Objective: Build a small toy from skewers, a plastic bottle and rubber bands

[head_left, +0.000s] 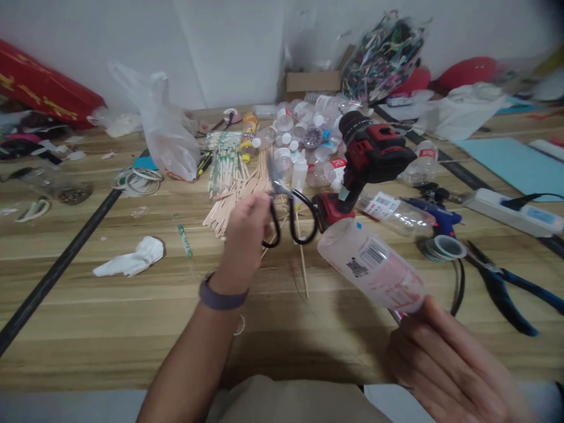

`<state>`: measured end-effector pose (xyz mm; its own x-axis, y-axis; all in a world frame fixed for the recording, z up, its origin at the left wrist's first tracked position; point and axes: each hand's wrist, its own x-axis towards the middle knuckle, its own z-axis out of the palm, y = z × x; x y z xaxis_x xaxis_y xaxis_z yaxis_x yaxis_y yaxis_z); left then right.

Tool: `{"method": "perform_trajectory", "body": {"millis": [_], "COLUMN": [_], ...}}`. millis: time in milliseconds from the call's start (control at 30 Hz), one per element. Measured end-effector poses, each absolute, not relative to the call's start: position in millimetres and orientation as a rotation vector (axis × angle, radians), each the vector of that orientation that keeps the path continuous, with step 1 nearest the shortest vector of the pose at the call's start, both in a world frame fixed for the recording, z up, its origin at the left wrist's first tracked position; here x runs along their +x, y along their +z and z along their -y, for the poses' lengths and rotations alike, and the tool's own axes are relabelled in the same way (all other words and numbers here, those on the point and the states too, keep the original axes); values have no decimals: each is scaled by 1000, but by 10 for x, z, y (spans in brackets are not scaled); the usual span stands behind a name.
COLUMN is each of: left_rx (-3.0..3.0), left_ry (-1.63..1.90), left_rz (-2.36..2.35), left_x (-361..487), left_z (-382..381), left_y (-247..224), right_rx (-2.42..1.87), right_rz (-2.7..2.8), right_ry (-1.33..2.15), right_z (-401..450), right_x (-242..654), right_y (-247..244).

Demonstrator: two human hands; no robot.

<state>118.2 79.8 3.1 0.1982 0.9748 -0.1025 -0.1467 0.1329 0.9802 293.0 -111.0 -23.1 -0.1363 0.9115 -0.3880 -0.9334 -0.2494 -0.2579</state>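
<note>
My left hand (249, 235), with a dark band at the wrist, is closed on one black handle loop of a pair of scissors (304, 239). The blades point away from me and are blurred. My right hand (445, 358) pinches the near end of a see-through plastic bottle (370, 264) with a pinkish-red printed label and a barcode. It is tilted above the table, its other end towards the scissors. Just beyond the bottle stands a red and black cordless drill (374, 153). Flat wooden sticks (240, 194) lie beyond my left hand.
Several plastic bottles (304, 117) are heaped at the back. Pliers (502, 282), tape rolls (445, 247), a glue gun (434, 214) and a power strip (513, 211) lie right. A crumpled tissue (132, 258) and a white plastic bag (170, 135) are on the left.
</note>
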Motion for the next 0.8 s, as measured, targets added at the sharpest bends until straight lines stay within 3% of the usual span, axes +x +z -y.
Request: {"method": "perform_trajectory", "body": {"millis": [133, 300, 500, 633, 800], "left_rx": [1146, 1336, 1431, 1451, 1727], "left_ry": [1329, 677, -11, -108, 21], "left_rz": [-1025, -1127, -1008, -1034, -1204], "left_x": [668, 232, 295, 396, 445], "left_z": [-748, -385, -249, -250, -120], "left_y": [367, 591, 431, 362, 435], "right_rx": [-705, -863, -941, -1001, -1027], "right_rz": [8, 126, 180, 207, 208], "right_ry": [1687, 1632, 1588, 1558, 1551], "right_z": [1019, 800, 637, 639, 652], "right_x": [2901, 2736, 2500, 2424, 2415], "right_y": [-264, -253, -321, -330, -315]}}
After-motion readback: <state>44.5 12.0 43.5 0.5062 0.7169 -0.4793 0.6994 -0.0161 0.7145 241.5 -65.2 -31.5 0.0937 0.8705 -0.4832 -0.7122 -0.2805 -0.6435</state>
